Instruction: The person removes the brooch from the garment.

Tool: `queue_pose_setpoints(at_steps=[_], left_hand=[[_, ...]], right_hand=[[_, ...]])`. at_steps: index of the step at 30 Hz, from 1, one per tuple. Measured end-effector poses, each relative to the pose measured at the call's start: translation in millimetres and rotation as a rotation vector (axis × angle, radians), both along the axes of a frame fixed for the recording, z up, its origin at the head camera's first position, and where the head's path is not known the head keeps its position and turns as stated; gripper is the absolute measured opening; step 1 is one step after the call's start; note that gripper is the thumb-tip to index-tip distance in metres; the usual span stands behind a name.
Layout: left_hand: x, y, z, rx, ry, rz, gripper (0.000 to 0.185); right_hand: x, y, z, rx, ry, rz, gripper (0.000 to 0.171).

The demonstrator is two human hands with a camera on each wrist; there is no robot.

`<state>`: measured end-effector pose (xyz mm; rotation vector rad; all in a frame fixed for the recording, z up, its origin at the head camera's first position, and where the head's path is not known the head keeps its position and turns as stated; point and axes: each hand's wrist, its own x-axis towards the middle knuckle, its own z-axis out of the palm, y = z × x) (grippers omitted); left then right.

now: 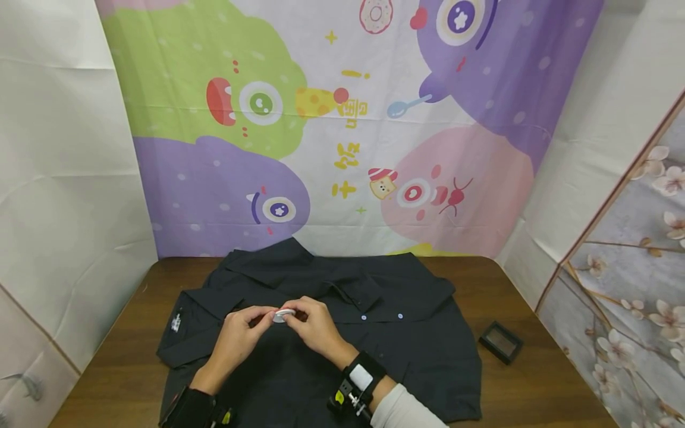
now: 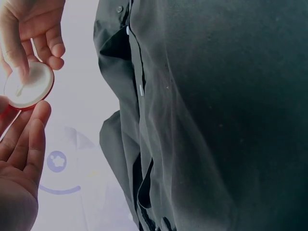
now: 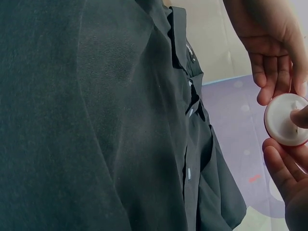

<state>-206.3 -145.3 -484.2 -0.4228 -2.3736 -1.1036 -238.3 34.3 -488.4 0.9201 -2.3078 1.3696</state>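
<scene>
- Both hands meet above the middle of the dark shirt (image 1: 321, 333), which lies spread on the brown table (image 1: 535, 386).
- Left hand (image 1: 238, 336) and right hand (image 1: 316, 327) pinch one small white disc (image 1: 283, 314) between fingertips, clamped at its rim; a red edge shows in the wrist views.
- I judge the disc light, rigid and smooth, likely to slip; the rim is the best hold.
- The shirt looks soft and limp.
- A small dark box (image 1: 500, 342) sits open at right, well apart; I see nothing in it.
</scene>
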Motion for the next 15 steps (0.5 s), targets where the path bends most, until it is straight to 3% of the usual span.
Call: queue_pose_setpoints(at_steps=[15], left_hand=[[0.3, -0.7, -2.7, -0.002, 0.017, -0.005, 0.01]], right_hand=[[1.5, 1.3, 2.2, 0.02, -0.045, 0.009, 0.01]])
